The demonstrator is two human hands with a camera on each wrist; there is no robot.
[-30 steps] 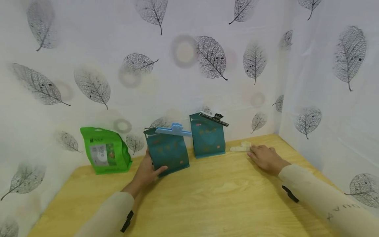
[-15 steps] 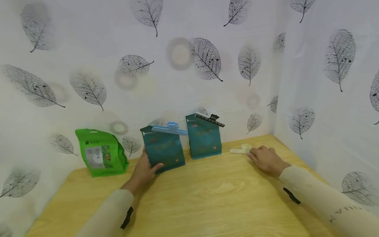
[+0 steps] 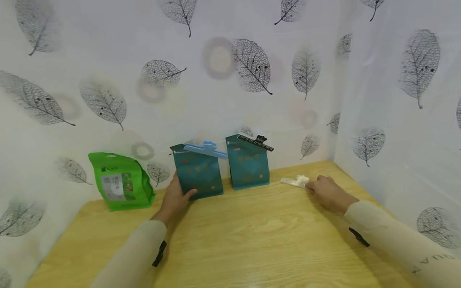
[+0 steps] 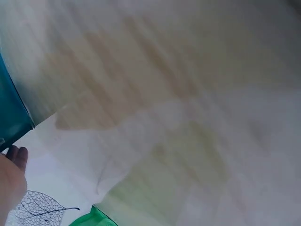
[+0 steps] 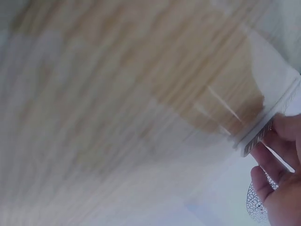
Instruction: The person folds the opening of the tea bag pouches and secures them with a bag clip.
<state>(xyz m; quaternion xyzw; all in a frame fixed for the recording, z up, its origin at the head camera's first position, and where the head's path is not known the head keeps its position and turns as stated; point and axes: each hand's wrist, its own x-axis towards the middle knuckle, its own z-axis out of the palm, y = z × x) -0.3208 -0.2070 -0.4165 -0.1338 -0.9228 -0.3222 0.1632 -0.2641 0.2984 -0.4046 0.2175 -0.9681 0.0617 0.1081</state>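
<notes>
The right grip (image 3: 330, 194) pinches one end of the pale clip (image 3: 293, 183), which runs lengthwise leftward from it, towards the teal bag (image 3: 199, 176) held by the left grip (image 3: 175, 197).

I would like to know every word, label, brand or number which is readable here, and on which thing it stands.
No text is clear enough to quote.
Green bag: characters and a label, too blurred.
Blue bag in the left hand: small marks, too blurred.
Second blue bag: small marks, too blurred.
Right sleeve: dark letters, too unclear.
White clip: no text I can see.
</notes>
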